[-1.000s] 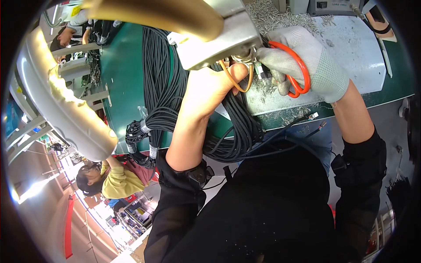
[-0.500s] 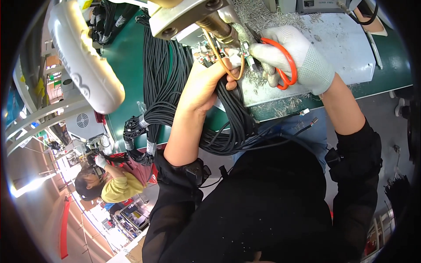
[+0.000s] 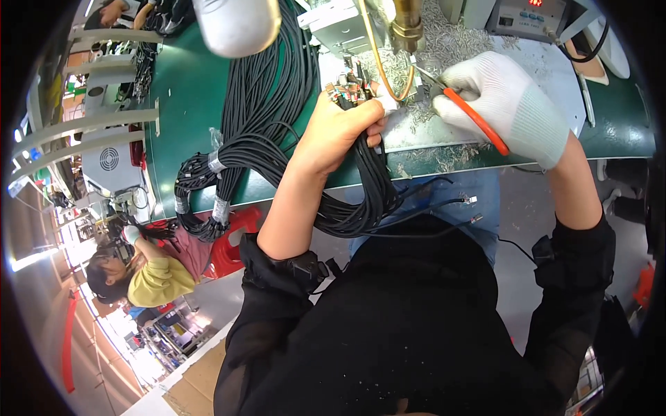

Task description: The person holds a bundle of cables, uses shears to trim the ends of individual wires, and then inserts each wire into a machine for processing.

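My bare left hand is closed around a bundle of black cables near their ends. Short coloured wires and small connectors stick out above its fist. To its right, my white-gloved right hand is wrapped around a hand tool with red handles. The tool's thin metal tip points up and left, toward a small pale part beneath an orange tube; whether they touch I cannot tell. The glove hides the tool's pivot, so its exact kind is unclear.
Metal clippings cover parts of a white board. A brass-coloured machine nozzle hangs over it. Behind stand a grey control box and a metal block. More black cables lie leftward, below a white lamp. A co-worker sits at left.
My right hand has drawn back to the right with the red-handled tool, away from my left hand. My left hand keeps its hold on the cables. The whole view has shifted.
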Tool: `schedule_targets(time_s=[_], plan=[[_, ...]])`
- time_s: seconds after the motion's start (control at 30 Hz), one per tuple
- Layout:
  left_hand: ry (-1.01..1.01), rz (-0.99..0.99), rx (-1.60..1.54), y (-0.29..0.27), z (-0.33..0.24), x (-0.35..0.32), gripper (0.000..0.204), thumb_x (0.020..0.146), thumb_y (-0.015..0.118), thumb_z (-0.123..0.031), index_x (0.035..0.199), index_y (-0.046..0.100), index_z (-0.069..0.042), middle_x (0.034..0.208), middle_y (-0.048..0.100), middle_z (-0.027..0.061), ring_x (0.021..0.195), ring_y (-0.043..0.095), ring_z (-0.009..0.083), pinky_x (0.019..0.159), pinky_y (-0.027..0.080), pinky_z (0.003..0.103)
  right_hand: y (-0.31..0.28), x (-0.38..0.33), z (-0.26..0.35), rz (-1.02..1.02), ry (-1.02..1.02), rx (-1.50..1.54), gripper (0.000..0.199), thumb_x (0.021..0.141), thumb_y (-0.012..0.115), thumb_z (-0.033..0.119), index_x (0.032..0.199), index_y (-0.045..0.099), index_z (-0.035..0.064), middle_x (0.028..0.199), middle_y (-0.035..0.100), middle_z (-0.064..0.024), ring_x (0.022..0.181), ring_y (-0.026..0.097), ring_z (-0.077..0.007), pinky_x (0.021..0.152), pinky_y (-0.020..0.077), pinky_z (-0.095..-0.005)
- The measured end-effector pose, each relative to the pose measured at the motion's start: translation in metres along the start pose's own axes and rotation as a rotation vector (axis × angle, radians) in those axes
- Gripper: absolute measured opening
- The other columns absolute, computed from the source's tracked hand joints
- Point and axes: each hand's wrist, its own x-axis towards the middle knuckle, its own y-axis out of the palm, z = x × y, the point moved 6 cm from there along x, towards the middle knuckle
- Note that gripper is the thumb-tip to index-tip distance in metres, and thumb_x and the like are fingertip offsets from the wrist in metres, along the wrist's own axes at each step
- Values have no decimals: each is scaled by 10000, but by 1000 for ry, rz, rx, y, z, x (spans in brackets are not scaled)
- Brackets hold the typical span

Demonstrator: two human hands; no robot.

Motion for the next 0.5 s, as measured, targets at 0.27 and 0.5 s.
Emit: schedule_targets(time_s=[0.27,0.5], plan=[[47,27,66,-5,1,3,66,758,535,-28,696,545,-10,574,519,23,486,486,98,456,390,251,3,16,1,196,100,40,296,786,607,205,646,498,-33,517,321,-73,480,331,-104,463,310,-304],[4,65,104,-11,6,2,98,803,553,-30,898,551,-6,687,518,21,568,474,81,478,399,238,0,24,3,220,60,25,276,775,602,181,650,492,-40,510,322,-87,467,348,-111,462,312,-305]])
